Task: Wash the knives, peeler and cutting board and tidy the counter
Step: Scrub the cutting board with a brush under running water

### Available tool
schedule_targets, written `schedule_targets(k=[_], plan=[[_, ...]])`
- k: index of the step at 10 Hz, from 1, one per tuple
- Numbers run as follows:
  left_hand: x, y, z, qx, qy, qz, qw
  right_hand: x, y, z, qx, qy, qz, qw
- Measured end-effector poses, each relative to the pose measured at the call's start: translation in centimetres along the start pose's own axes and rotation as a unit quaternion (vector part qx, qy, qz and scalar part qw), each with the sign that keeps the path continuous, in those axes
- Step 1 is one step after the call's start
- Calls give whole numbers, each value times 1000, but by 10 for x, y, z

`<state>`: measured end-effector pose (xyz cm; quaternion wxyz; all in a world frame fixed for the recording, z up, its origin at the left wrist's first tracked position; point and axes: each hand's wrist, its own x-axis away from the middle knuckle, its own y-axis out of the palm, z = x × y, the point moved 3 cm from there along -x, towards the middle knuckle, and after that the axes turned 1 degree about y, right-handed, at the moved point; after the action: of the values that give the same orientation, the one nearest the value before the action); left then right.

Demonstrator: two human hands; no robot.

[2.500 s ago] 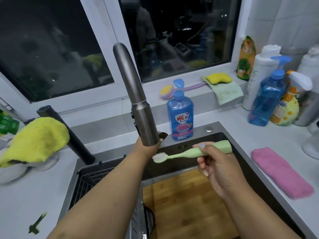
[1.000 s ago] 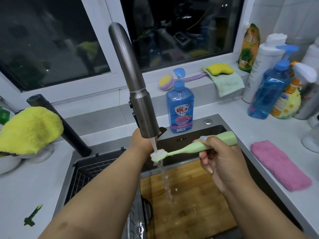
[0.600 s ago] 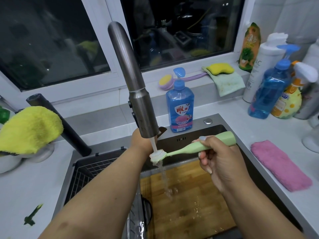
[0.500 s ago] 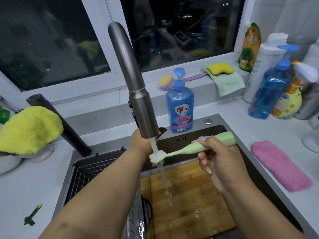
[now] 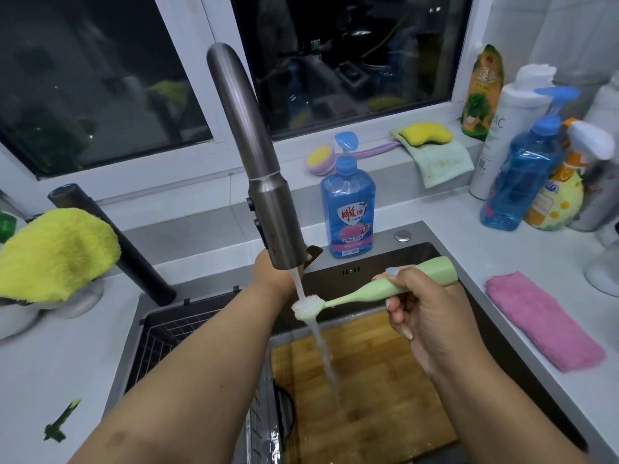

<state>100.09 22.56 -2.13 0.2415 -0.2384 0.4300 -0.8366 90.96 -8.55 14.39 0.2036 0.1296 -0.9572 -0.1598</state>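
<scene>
Dark window behind, sink (image 5: 432,249) below. Water now on, pouring over green brush (image 5: 361,293) squeezed tight in right hand (image 5: 425,316). Left hand (image 5: 273,274) behind tap (image 5: 268,182), grip hidden. Cutting board (image 5: 375,390) getting wet in sink's near right corner. Scrubbing likely next.

A white-framed window (image 5: 214,105) is set above a white counter (image 5: 60,356), its dark panes filled with night and with faint reflections of the room. A pale sill (image 5: 385,152) is run along the window's lower edge. White wall tiles (image 5: 576,38) are seen at the far right corner. A dark steel sink (image 5: 415,236) is sunk into the counter near its front edge, and the whole scene is lit by cool indoor light from above.
</scene>
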Motion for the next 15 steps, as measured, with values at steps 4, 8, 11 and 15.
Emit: schedule_targets(k=[4, 8, 11, 15], plan=[[23, -10, 17, -136, 129, 2, 982, -3, 4, 1, 5, 4, 3, 1000], [99, -56, 52, -56, 180, 68, 980, -7, -7, -3, 15, -40, 19, 999], [118, -135, 164, -42, 359, 153, 920, -55, -1, -59, -59, -165, 83, 981], [88, -137, 187, -103, 398, 149, 899, -96, 18, -75, -133, -146, 103, 975]])
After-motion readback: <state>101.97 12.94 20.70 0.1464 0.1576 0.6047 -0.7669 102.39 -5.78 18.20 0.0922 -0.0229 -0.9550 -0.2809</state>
